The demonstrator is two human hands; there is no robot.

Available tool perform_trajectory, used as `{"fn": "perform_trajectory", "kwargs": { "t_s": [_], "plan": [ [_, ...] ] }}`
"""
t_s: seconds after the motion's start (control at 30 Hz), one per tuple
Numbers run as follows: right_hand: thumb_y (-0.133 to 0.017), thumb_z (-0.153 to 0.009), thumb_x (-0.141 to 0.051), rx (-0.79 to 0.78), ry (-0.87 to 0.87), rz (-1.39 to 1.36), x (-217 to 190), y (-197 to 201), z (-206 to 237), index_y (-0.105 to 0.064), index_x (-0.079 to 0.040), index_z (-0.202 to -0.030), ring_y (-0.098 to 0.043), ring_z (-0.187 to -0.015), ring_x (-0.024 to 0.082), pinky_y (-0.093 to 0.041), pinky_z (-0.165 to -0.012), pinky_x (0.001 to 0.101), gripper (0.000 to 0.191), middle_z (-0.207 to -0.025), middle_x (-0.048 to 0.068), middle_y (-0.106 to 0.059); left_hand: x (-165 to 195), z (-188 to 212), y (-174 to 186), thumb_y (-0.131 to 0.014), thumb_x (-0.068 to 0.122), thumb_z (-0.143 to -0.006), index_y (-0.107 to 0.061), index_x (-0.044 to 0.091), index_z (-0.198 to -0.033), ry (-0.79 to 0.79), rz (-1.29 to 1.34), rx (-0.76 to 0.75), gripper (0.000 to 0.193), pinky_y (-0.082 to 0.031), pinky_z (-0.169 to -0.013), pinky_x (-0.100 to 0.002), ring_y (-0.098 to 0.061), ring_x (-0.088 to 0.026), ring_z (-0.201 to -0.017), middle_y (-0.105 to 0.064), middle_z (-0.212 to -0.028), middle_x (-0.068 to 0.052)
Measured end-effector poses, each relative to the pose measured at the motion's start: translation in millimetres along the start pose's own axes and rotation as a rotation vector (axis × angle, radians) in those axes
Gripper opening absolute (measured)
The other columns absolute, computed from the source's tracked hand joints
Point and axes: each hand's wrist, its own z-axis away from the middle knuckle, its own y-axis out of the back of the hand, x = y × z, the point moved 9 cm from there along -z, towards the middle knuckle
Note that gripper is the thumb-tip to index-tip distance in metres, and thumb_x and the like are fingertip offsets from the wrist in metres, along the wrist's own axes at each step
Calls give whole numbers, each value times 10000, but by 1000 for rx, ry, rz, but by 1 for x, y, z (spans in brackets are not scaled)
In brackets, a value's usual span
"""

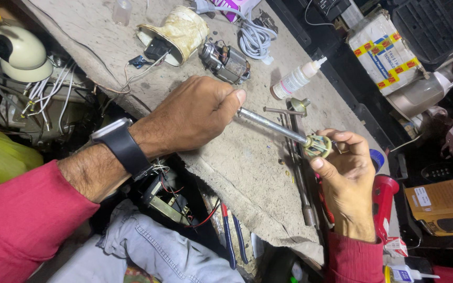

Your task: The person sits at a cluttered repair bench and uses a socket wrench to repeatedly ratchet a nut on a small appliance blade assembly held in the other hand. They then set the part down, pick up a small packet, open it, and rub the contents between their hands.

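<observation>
Left hand (192, 112) is closed in a fist around the handle of a screwdriver (271, 124), thumb pressed along the top; the handle itself is hidden in the fist and only the bright metal shaft shows, running toward 4 o'clock. Right hand (348, 175) is closed in a pinch on a small round slotted part (319, 145) — thumb below, fingertips above — and holds it clear of the worktop (237, 167), near the right-hand edge of the cloth cover. The shaft's tip meets the face of that part. Judged step: driving or loosening a fastener in the part's centre, tool engaged; whether the tip is fully seated cannot be told. The next move would call for steady axial pressure from the left hand and a firm counter-grip from the right, or the tip may slip toward the fingers. Outward: at 12 o'clock from the part, a small glue bottle (295, 78) lies on its side; at 11 o'clock, a bare electric motor (226, 62) and beyond it a stained cream housing (176, 31) with loose wires. At 6 o'clock, blue-handled pliers (232, 236) — partly under the cloth edge. A red cylinder (384, 196) stands just behind the right hand.
</observation>
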Motion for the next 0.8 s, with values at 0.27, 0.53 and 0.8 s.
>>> {"fn": "perform_trajectory", "kwargs": {
  "t_s": [0.27,0.53,0.8],
  "plan": [
    [-791,-804,198,-21,151,110,-14,-9,4,-580,-60,-1222,-618,-1257,239,-526,-1140,408,535,-1287,93,-582,-5,-2,-3,-486,379,-1044,-552,1,-617,68,45,-26,574,-441,-509,-428,-467,-198,-452,-456,-477,-100],
    [-801,-745,201,-5,112,54,-15,-4,5,-603,-41,-1229,-623,-1267,256,-569,-1104,436,577,-1315,114,-597,-8,-3,-9,-424,512,-1043,-632,83,-657,19,56,-70,613,-523,-520,-385,-586,-150,-487,-565,-521,-43],
    [-800,-758,221,-10,176,164,-20,-6,6,-625,-4,-1224,-637,-1272,256,-576,-1108,424,546,-1317,153,-635,-5,3,-6,-477,473,-1057,-580,40,-671,-15,-45,-23,590,-464,-532,-424,-543,-241,-496,-518,-526,-104]
  ]
}}
